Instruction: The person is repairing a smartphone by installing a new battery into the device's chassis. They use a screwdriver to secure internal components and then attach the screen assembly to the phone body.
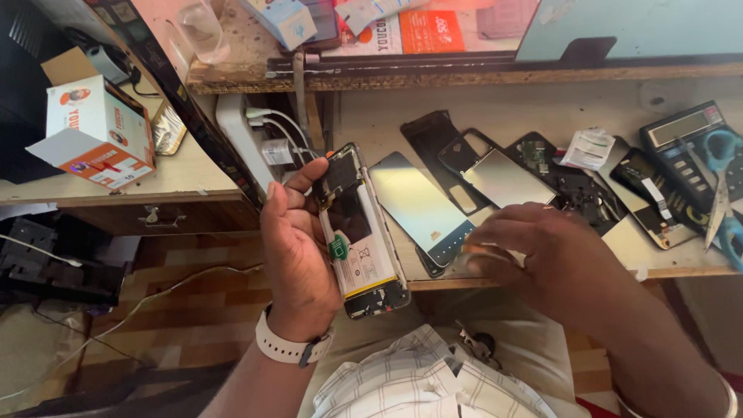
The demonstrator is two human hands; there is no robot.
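My left hand (294,248) grips an opened smartphone (360,232) with its back cover off, so the white battery and dark circuit board face up. A pale watch band sits on that wrist. My right hand (542,251) hovers low over the front edge of the workbench (681,271), fingers curled and blurred. It is beside a detached phone screen panel (418,205) lying flat. Whether the right hand's fingers pinch anything is hidden by blur.
Several loose phone back covers and boards (534,166) lie on the bench, with a calculator (685,143) and blue-handled scissors (724,193) at the right. A white power strip (240,139) with plugged chargers stands left. A white and orange box (97,131) rests on a side shelf.
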